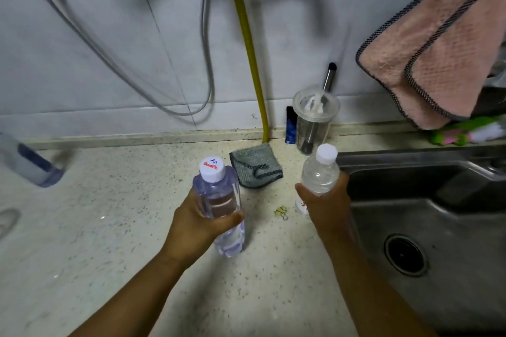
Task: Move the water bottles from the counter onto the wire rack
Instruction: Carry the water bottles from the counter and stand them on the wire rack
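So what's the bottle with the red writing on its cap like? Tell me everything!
The water bottle is clear plastic with a faint purple tint and squarish, flat-sided walls. Its white screw cap has red letters and a small blue mountain mark. It looks nearly full of water and stands about upright, tilted slightly. The left hand wraps around its middle, holding it over the speckled counter, left of the grey folded cloth.

Dim, cool indoor light from above — soft shadows of hoses on the far wall point(82, 68). Faint sheen on the sink point(438, 199) at right. Motion-blurred at left edge — wide-angle bending throughout.
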`<state>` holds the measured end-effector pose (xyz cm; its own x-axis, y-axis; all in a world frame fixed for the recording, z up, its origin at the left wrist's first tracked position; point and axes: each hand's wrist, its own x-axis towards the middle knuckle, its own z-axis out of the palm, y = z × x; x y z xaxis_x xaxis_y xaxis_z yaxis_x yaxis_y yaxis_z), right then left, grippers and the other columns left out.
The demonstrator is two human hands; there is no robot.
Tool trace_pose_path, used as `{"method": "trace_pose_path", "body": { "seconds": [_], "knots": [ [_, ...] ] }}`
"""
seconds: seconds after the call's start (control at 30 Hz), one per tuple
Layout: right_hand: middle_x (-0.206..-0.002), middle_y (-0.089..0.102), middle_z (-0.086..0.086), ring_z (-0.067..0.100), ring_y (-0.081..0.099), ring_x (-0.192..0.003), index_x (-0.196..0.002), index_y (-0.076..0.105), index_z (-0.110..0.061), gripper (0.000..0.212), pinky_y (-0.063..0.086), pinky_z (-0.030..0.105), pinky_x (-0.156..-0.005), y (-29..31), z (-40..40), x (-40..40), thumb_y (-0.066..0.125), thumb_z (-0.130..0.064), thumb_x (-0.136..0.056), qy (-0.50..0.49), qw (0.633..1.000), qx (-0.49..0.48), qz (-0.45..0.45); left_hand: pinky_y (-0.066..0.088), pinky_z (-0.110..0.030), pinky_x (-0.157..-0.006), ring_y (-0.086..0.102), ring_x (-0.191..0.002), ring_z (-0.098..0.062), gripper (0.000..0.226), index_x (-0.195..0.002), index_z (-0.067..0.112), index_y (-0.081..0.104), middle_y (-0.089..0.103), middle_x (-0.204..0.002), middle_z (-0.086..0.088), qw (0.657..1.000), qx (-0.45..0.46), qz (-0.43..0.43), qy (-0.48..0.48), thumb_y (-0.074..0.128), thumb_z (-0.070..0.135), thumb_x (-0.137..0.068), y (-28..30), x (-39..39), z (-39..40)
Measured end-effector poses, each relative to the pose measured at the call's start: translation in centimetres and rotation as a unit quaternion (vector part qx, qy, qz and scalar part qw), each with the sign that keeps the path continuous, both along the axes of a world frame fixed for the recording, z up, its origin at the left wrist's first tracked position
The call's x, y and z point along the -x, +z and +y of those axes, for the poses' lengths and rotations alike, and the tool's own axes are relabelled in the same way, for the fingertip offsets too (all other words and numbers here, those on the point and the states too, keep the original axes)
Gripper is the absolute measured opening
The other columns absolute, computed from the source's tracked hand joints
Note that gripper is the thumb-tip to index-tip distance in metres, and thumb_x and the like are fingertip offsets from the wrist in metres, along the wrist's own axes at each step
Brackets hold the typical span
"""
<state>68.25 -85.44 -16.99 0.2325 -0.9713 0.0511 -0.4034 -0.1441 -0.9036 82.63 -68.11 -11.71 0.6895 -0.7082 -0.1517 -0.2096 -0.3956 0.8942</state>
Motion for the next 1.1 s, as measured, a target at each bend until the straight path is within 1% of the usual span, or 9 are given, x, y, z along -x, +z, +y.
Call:
{"method": "trace_pose_path", "body": {
  "seconds": [0.13, 0.27, 0.37, 0.47, 0.6, 0.67, 0.8, 1.03, 1.1],
  "knots": [
    [-0.124, 0.057, 0.011, 0.026, 0.055, -0.114, -0.124, 0.042, -0.009, 0.074, 0.044, 0.034, -0.098, -0.2, 0.5, 1.6, 0.083, -0.023, -0.064, 0.030, 0.999, -0.007, 0.012, 0.044, -0.013, -0.068, 0.061, -0.080, 0.017, 0.048, -0.094, 0.046, 0.052, 0.062, -0.090, 0.028, 1.000, -0.001, -0.013, -0.018, 0.081, 0.040, -0.056, 0.7, 1.2, 1.0],
    [-0.091, 0.058, -0.007, 0.019, 0.063, -0.088, -0.107, 0.048, -0.021, 0.055, 0.042, 0.004, -0.066, 0.2, 4.1, 5.6, 0.082, -0.024, -0.065, 0.049, 0.998, -0.028, 0.016, 0.046, -0.017, -0.072, 0.065, -0.082, 0.002, 0.042, -0.095, 0.039, 0.056, 0.066, -0.094, 0.019, 0.997, -0.011, -0.032, -0.071, 0.082, 0.034, -0.062, 1.5, 2.0, 2.2],
    [-0.076, 0.060, -0.013, 0.010, 0.064, -0.078, -0.093, 0.049, -0.032, 0.044, 0.044, 0.004, -0.054, 1.3, 7.7, 9.0, 0.082, -0.028, -0.064, 0.042, 0.998, -0.039, 0.011, 0.043, -0.013, -0.070, 0.060, -0.084, 0.000, 0.040, -0.089, 0.041, 0.051, 0.059, -0.090, 0.023, 0.987, -0.027, -0.072, -0.143, 0.080, 0.039, -0.062, 2.1, 3.2, 2.9],
    [-0.086, 0.062, -0.017, 0.005, 0.061, -0.077, -0.108, 0.051, -0.031, 0.051, 0.054, 0.016, -0.073, 2.8, 11.7, 12.2, 0.079, -0.032, -0.065, 0.019, 0.997, -0.069, 0.009, 0.039, -0.004, -0.064, 0.059, -0.078, 0.005, 0.048, -0.099, 0.040, 0.047, 0.054, -0.088, 0.031, 0.971, -0.030, -0.105, -0.211, 0.079, 0.041, -0.063, 2.4, 4.7, 3.5],
    [-0.085, 0.061, -0.027, -0.004, 0.061, -0.083, -0.102, 0.046, -0.048, 0.056, 0.045, 0.006, -0.059, 5.0, 18.6, 16.7, 0.082, -0.037, -0.061, -0.103, 0.994, -0.026, -0.033, 0.040, 0.002, -0.050, 0.059, -0.073, 0.019, 0.047, -0.094, 0.045, 0.051, 0.061, -0.070, 0.037, 0.941, -0.009, -0.124, -0.314, 0.082, 0.044, -0.058, 1.9, 8.3, 4.5],
    [-0.088, 0.054, -0.031, -0.013, 0.054, -0.081, -0.099, 0.041, -0.048, 0.060, 0.038, 0.005, -0.063, 5.5, 22.1, 19.0, 0.083, -0.036, -0.058, -0.173, 0.984, -0.004, -0.033, 0.041, -0.001, -0.049, 0.062, -0.070, 0.011, 0.047, -0.095, 0.040, 0.053, 0.063, -0.068, 0.027, 0.921, -0.007, -0.132, -0.367, 0.081, 0.045, -0.057, 1.7, 11.2, 5.3],
    [-0.087, 0.055, -0.029, -0.013, 0.053, -0.077, -0.089, 0.041, -0.051, 0.058, 0.039, 0.008, -0.062, 6.5, 28.6, 24.1, 0.085, -0.032, -0.056, -0.285, 0.958, -0.007, -0.028, 0.043, -0.001, -0.059, 0.058, -0.079, 0.017, 0.046, -0.088, 0.044, 0.052, 0.064, -0.083, 0.037, 0.873, 0.028, -0.091, -0.479, 0.080, 0.046, -0.051, 2.2, 17.7, 7.3],
    [-0.091, 0.066, -0.021, -0.004, 0.062, -0.082, -0.094, 0.050, -0.052, 0.055, 0.045, 0.014, -0.062, 7.7, 40.3, 34.8, 0.082, -0.035, -0.053, -0.458, 0.888, 0.002, -0.048, 0.054, -0.028, -0.078, 0.066, -0.084, -0.009, 0.067, -0.110, 0.023, 0.059, 0.070, -0.092, 0.006, 0.776, 0.009, -0.097, -0.623, 0.076, 0.056, -0.053, 2.2, 30.9, 11.2],
    [-0.089, 0.067, -0.031, -0.009, 0.063, -0.080, -0.093, 0.047, -0.063, 0.062, 0.045, 0.006, -0.058, 7.8, 43.7, 38.0, 0.083, -0.033, -0.052, -0.490, 0.870, 0.010, -0.049, 0.054, -0.027, -0.078, 0.066, -0.083, -0.008, 0.071, -0.110, 0.021, 0.061, 0.071, -0.092, 0.007, 0.756, 0.000, -0.088, -0.648, 0.074, 0.058, -0.051, 2.4, 35.2, 12.9]
  ]
}}
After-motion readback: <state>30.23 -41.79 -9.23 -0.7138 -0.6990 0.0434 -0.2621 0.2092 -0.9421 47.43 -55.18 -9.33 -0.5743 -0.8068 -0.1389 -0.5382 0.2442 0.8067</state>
